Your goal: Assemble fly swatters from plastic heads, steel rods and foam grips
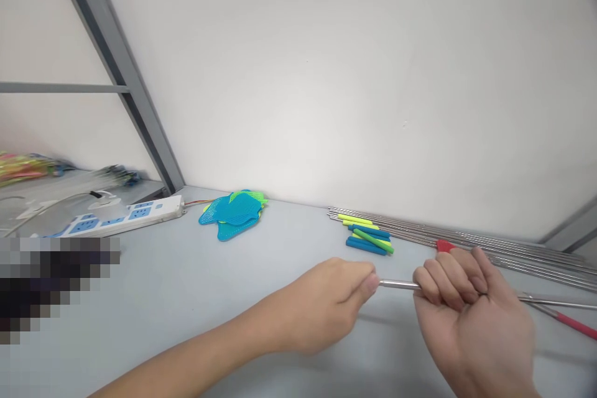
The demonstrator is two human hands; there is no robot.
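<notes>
Metal rod (399, 284) above bench (186, 286), coloured tubes (368, 240) beyond it. Left hand (333, 305) clenched round rod's end, right hand (476, 305) grasping farther along. Apparently working that end; next calls for firm, aligned grips.

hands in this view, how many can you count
2: the left hand, a closed fist with a metal rod running into it, and the right hand, palm showing, curled around the same rod. The pixelated patch at far left may hide others.
</notes>
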